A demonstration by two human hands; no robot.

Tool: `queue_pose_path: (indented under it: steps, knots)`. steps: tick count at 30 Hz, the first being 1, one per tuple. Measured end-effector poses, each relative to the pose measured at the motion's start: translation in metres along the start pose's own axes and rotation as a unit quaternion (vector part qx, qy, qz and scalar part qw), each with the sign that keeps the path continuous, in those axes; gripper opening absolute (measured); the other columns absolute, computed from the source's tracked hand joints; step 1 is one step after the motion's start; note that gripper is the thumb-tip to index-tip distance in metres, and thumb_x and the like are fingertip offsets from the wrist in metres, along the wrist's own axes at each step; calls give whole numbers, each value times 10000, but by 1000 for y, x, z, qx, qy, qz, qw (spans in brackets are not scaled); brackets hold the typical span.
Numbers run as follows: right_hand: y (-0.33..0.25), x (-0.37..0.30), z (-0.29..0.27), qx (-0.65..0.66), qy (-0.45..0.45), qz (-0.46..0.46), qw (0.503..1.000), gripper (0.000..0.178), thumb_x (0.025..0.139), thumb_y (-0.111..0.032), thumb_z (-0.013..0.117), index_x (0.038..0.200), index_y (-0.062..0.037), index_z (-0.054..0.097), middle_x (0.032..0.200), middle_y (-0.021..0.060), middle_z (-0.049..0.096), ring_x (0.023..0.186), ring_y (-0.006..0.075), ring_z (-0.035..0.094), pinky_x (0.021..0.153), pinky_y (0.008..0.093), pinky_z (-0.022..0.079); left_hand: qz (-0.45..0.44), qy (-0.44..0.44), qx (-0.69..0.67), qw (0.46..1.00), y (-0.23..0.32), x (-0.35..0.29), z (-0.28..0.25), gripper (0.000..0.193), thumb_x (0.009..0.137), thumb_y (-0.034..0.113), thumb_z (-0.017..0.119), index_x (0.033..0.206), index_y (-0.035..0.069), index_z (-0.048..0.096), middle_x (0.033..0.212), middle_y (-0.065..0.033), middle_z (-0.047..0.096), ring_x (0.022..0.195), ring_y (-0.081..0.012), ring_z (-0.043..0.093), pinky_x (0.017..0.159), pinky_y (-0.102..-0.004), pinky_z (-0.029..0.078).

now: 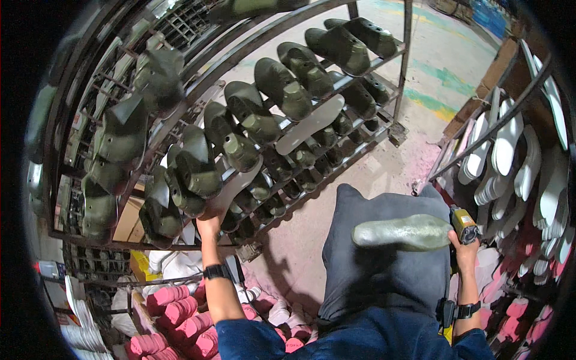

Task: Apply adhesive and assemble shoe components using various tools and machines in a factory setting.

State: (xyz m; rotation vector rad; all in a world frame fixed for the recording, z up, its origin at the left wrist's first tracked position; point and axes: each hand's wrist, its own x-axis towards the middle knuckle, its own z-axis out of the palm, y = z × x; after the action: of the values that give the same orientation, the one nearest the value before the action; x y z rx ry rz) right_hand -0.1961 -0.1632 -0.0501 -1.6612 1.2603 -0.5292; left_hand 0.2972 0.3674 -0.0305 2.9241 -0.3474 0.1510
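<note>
My left hand (209, 224) reaches into the rack of shoe lasts at the lower end of a pale insole (240, 187). Its fingertips are hidden among the lasts, so I cannot tell whether it grips anything. A green shoe last (402, 233), long and shiny, lies sole up across my lap. At its right end, my right hand (465, 247) is closed around a yellow-and-black hand tool (464, 225). The right thumb rests against the end of the last.
A metal rack (403, 78) carries rows of dark green lasts (282, 89). Another insole (312, 125) lies on it. White insoles (507, 138) hang in bundles at right. Bundled pink pieces (180, 312) are heaped at lower left. Concrete floor (372, 162) stretches beyond my lap.
</note>
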Motion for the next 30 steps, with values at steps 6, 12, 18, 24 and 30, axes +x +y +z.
queue_pose_path:
  steps: [6, 12, 18, 24, 30]
  knots:
    - [-11, 0, -2, -40, 1, 32, 999, 653, 677, -272, 847, 1184, 16, 553, 1095, 104, 639, 982, 200, 598, 908, 324, 455, 121, -189, -342, 913, 200, -123, 26, 675, 682, 5, 769, 1293, -6, 483, 1320, -181, 522, 1193, -228, 517, 975, -341, 415]
    - [24, 6, -3, 164, -5, -37, 986, 482, 721, -249, 823, 1070, 15, 622, 955, 18, 662, 862, 114, 599, 804, 274, 483, 399, -276, -121, 866, 392, -182, 3, 673, 713, 132, 739, 1327, 64, 471, 1368, -123, 483, 1303, -332, 406, 1023, -376, 397]
    - [50, -6, -31, 202, -10, -55, 978, 417, 720, -205, 800, 1017, 30, 625, 900, 54, 661, 815, 124, 601, 753, 292, 491, 428, -232, -87, 869, 400, -206, 14, 676, 695, 87, 749, 1319, 75, 490, 1342, -124, 509, 1256, -356, 454, 1009, -380, 410]
    - [45, -8, -31, 28, -14, -91, 995, 416, 693, -283, 796, 959, -10, 630, 895, 128, 658, 815, 224, 634, 754, 345, 490, 402, -185, -80, 893, 398, -231, 16, 690, 674, 48, 751, 1316, 89, 502, 1318, -134, 528, 1235, -357, 476, 1009, -375, 414]
    - [26, -12, -39, 107, -26, 50, 993, 491, 683, -345, 807, 1010, -18, 638, 906, 139, 661, 836, 229, 629, 785, 356, 487, 382, -203, -85, 898, 402, -219, 19, 687, 656, 2, 756, 1298, 85, 525, 1301, -140, 541, 1214, -310, 511, 997, -335, 423]
